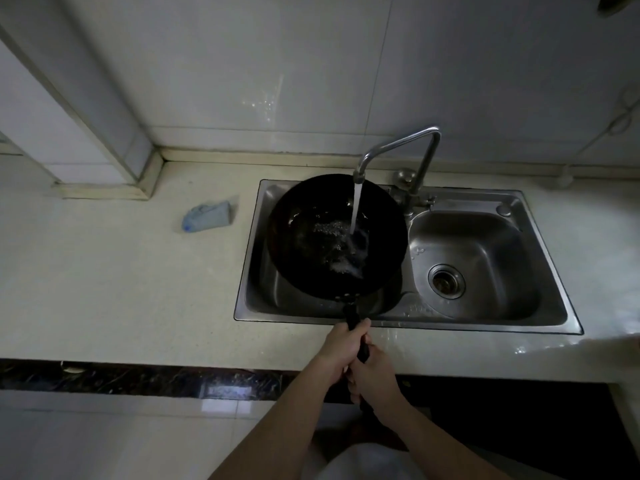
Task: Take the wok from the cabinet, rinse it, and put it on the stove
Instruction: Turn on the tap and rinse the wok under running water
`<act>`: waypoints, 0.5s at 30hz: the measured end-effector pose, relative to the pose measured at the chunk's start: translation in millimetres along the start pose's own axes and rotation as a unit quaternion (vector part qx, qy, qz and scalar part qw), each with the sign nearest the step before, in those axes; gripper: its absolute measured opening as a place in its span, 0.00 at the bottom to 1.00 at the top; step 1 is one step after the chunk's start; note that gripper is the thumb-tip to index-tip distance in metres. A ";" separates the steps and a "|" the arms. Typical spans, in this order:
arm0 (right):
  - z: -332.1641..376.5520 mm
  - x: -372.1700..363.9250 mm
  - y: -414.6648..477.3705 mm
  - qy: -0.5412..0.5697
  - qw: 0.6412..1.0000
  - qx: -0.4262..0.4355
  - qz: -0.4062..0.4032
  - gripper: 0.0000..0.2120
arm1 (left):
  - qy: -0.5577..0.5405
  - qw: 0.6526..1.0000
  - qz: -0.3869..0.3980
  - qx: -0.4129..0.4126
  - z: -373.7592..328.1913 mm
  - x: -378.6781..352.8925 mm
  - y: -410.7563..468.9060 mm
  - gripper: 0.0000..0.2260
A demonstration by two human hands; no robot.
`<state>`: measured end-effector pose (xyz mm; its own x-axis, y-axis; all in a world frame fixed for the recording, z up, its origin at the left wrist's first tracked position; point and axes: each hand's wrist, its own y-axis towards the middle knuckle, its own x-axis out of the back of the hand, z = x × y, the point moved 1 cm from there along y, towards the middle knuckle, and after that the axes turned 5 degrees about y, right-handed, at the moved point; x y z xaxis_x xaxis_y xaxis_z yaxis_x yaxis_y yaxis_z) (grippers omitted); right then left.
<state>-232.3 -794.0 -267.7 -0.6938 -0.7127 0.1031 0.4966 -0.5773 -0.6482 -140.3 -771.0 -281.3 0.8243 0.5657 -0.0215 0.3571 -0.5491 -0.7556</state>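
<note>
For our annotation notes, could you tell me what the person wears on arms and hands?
Nothing visible: both forearms are bare, without sleeves, and the left hand and right hand show no gloves, watch or rings.

Wok [322,237] in sink's [540,320] L basin, under tap [398,147].

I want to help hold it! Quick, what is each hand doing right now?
Left hand: closed, fingers curled round the long black handle of the round black metal wok.
Right hand: closed on the same handle, nearer the person.
</note>
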 end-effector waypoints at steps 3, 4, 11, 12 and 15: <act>6.6 -2.7 -2.0 0.023 0.999 -0.012 0.029 0.13 | 0.028 0.999 -0.034 -0.014 -2.5 6.2 -1.7 0.17; 8.1 -5.4 -2.0 0.031 0.999 -0.018 0.038 0.13 | 0.030 0.998 -0.046 -0.015 -2.7 8.6 -2.0 0.17; 18.4 -20.9 -8.5 0.167 0.976 -0.102 0.092 0.16 | 0.032 0.996 -0.076 0.020 -2.9 23.6 -10.0 0.14; 21.4 -23.1 -10.2 0.206 0.966 -0.115 0.102 0.17 | 0.019 0.997 -0.072 0.034 -5.9 25.5 -12.7 0.13; 32.9 -26.5 -12.5 0.297 0.936 -0.147 0.120 0.17 | -0.017 0.996 -0.052 0.075 -17.5 29.5 -17.8 0.15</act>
<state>-203.0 -781.0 -237.5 -0.7919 -0.4097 -0.4528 0.5708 -0.2333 -0.7872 -114.7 -755.3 -257.0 0.7708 0.6357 0.0415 0.3678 -0.3909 -0.8438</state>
